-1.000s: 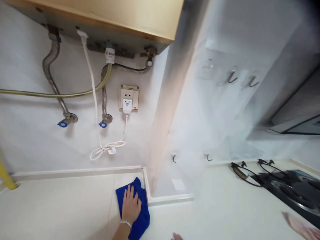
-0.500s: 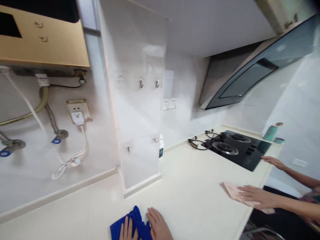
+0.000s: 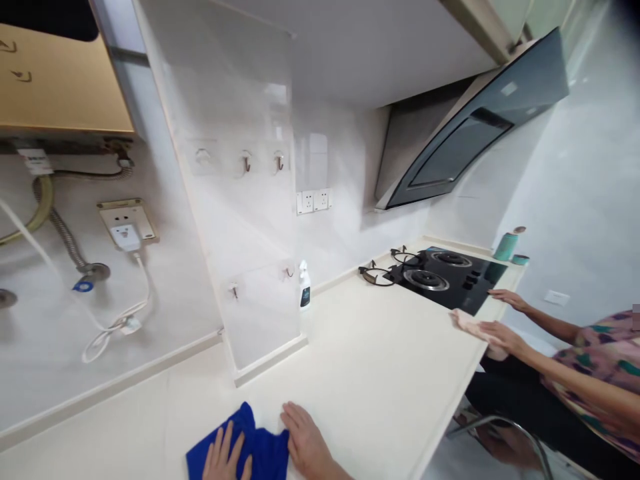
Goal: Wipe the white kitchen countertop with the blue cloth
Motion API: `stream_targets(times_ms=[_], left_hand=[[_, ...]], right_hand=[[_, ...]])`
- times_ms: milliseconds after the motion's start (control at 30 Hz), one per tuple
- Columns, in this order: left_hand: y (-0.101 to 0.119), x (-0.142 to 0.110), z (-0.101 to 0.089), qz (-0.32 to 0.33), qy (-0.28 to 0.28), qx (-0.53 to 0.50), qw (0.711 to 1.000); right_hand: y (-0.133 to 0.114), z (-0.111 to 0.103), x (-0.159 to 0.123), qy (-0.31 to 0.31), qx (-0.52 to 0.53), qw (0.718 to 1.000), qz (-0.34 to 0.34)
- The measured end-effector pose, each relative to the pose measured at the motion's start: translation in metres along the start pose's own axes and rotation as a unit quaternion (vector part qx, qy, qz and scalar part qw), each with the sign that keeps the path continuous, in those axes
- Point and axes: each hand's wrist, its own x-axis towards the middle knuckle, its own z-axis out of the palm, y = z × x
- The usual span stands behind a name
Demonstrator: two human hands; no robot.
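Note:
A bright blue cloth [image 3: 270, 453] lies on the pale countertop at the bottom of the head view, partly cut off by the frame edge. My left hand [image 3: 223, 459] rests flat on it with fingers spread. Beside the cloth's right edge, my right hand [image 3: 309, 441] lies on the counter, its fingers stretched out and holding nothing. Whether its thumb side touches the cloth is hard to tell.
A co-worker's hand [image 3: 503, 335] presses a pink cloth [image 3: 465, 320] near the counter's front edge; the other is by the black gas stove [image 3: 465, 283]. A spray bottle [image 3: 305, 287] stands behind the wall pillar [image 3: 250, 227]. Pot supports [image 3: 377, 275] sit beside the stove.
The view has turned to the right. The co-worker's hand and pink cloth have moved closer to the stove. Under my left hand the blue cloth looks more spread out.

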Motion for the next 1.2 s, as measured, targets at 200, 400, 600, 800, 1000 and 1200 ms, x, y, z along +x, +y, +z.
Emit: stream_targets(times_ms=[200, 400, 600, 800, 1000, 1200], left_hand=[[-0.078, -0.016, -0.045, -0.212, -0.141, -0.044, 0.966], [-0.145, -0.036, -0.07, -0.365, -0.182, -0.017, 0.913], [-0.141, -0.026, -0.075, -0.413, -0.182, 0.024, 0.892], [-0.121, -0.017, -0.068, -0.385, -0.117, 0.056, 0.914], [-0.085, -0.008, -0.065, -0.364, -0.101, 0.061, 0.924], [-0.016, -0.003, -0.061, -0.269, -0.107, 0.024, 0.957]], right_hand=[[0.008, 0.01, -0.004, 0.04, -0.029, 0.998, -0.036], [0.01, 0.013, -0.005, 0.089, -0.03, 0.994, -0.064], [0.004, 0.006, -0.003, 0.066, -0.01, 0.997, -0.043], [-0.003, -0.002, 0.0, 0.017, -0.004, 1.0, 0.001], [-0.002, -0.002, 0.0, 0.003, 0.015, 1.0, 0.018], [0.0, 0.005, -0.002, 0.053, 0.063, 0.997, 0.008]])
